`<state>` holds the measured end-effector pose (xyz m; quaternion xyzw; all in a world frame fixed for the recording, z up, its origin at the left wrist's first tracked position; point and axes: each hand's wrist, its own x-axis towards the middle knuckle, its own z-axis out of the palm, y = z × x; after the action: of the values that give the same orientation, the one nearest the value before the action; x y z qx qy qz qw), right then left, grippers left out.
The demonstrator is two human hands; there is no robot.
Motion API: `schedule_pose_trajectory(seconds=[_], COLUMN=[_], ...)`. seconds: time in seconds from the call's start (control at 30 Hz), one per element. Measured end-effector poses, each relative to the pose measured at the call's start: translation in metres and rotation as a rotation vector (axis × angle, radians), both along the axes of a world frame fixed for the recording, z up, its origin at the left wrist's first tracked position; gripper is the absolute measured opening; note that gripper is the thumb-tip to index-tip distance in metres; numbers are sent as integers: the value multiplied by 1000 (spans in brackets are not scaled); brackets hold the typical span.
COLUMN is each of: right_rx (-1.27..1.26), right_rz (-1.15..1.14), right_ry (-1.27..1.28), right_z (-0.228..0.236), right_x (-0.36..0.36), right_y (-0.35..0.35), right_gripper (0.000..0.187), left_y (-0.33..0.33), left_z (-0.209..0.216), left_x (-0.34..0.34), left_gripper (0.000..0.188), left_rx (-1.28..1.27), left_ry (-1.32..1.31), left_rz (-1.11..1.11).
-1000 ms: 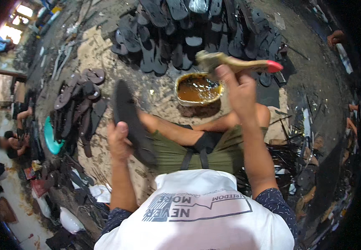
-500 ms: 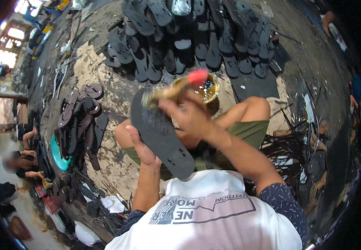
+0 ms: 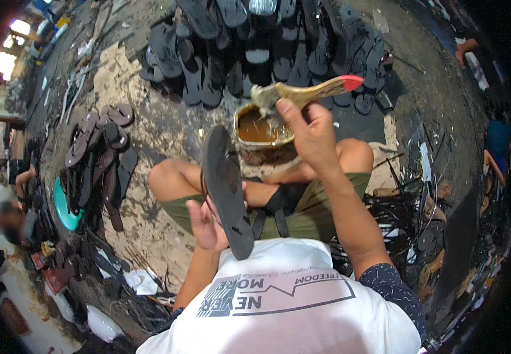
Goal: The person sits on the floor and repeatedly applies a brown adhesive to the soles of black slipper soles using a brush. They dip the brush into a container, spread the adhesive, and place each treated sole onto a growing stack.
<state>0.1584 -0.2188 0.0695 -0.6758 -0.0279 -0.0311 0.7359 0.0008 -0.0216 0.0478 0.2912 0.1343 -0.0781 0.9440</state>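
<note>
A black flip-flop sole (image 3: 223, 183) stands tilted on its side in front of my lap, heel end toward my shirt. My left hand (image 3: 209, 227) holds it from the left and below; some of the fingers are hidden behind it. My right hand (image 3: 315, 135) grips a paintbrush (image 3: 311, 91) with a wooden, red-tipped handle. Its clotted bristles hang above a cut-open container (image 3: 239, 133) of amber, glue-like liquid, which sits on the floor beyond my crossed legs. Strands seem to hang from the bristles toward the liquid.
Many black soles (image 3: 190, 76) are heaped beyond the container. Brown and black flip-flops (image 3: 99, 147) lie at the left, beside a turquoise dish (image 3: 64, 203). Dark strips of scrap (image 3: 394, 215) pile up at the right. Another person (image 3: 13, 221) sits at far left.
My right hand has moved the brush off the sole, away to the right and over the container. The left hand has turned the sole from face-up to nearly edge-on.
</note>
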Motion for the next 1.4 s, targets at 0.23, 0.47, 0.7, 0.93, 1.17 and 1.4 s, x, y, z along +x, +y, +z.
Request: schedule_pose_trajectory(seconds=[0.23, 0.47, 0.7, 0.93, 1.17, 1.4], right_rx=[-76, -772, -34, -210, -337, 71], right_rz=[280, 105, 364, 571, 401, 615], right_ry=[124, -891, -585, -738, -763, -182], right_z=[17, -4, -14, 19, 7, -12], right_x=[-67, -39, -59, -27, 23, -87], right_y=[44, 52, 54, 48, 38, -5], right_gripper=[26, 35, 31, 21, 22, 24], left_y=[17, -2, 36, 10, -6, -9], left_z=[-8, 19, -6, 16, 22, -16], left_x=[66, 89, 98, 100, 96, 151], left_gripper=[72, 68, 64, 62, 59, 60], left_rx=[-33, -51, -231, -238, -159, 34], left_ry=[-121, -113, -158, -209, -55, -2], left_rz=[253, 304, -21, -112, 50, -110])
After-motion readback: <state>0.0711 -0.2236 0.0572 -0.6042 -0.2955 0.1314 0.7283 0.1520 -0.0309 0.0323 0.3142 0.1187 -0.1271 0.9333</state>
